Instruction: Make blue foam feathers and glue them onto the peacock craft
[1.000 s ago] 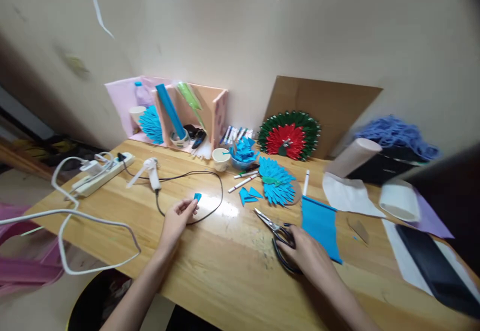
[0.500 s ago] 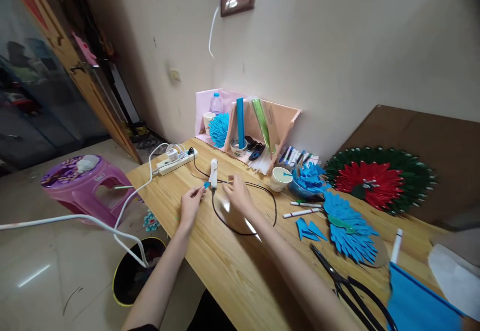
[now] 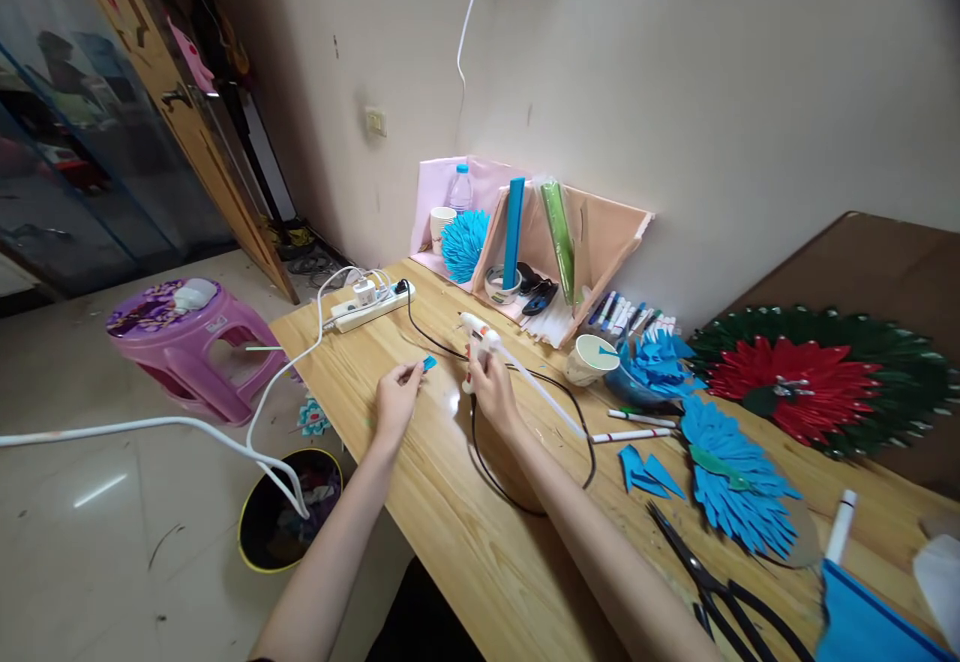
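My left hand (image 3: 397, 402) pinches a small blue piece (image 3: 429, 363), which looks like paper or foam, above the wooden table. To its right, my right hand (image 3: 493, 389) is wrapped round the handle of a white hot glue gun (image 3: 480, 330). The gun's nozzle points up and to the left, and a long pale glue stick (image 3: 541, 389) sticks out of its back. From the handle a black cord (image 3: 480, 452) loops over the table. Between the nozzle and the blue piece there is a visible gap.
Right of my arm lie cut blue pieces (image 3: 646, 472), markers (image 3: 634, 433), black scissors (image 3: 720, 582) and a blue petalled piece (image 3: 739, 477). A paper cup (image 3: 591, 359) and a bowl of blue pieces (image 3: 649, 367) stand behind. A power strip (image 3: 373, 308) sits at the left edge.
My right hand has closed round the glue gun and lifted it, tilting its nozzle left. The left hand still holds the blue piece. The view has shifted somewhat.
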{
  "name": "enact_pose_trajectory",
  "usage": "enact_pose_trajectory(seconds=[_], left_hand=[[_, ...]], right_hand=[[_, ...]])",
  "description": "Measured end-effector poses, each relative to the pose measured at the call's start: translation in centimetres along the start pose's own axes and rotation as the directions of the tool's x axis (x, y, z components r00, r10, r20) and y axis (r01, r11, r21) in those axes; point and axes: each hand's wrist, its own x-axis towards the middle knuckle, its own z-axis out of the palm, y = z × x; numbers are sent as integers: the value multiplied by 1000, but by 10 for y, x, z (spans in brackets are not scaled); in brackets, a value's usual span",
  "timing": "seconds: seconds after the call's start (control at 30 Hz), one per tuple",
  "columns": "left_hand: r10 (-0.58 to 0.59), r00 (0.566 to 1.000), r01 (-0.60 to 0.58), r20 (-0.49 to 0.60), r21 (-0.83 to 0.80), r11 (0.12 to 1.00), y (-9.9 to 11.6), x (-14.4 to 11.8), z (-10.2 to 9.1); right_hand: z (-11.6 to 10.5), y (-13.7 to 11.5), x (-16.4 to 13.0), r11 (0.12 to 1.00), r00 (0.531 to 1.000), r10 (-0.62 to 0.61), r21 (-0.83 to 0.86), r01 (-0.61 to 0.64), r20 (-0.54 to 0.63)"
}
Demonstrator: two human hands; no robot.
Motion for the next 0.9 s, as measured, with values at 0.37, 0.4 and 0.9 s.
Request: enact_pose_trajectory(seconds=[0.37,0.4,0.9], left_hand=[[58,997,-64,52,112,992,3,-6,3],[66,996,-72,55,121,990,4,-6,3],[65,994,-80,88,178,981,5,-10,7]], right_hand=[[-19,16,-80,984,996,71,161,-79,57],[-19,17,-80,983,995,76,164,-85,63],[-18,25,-80,997,992,57,48,-63,116]])
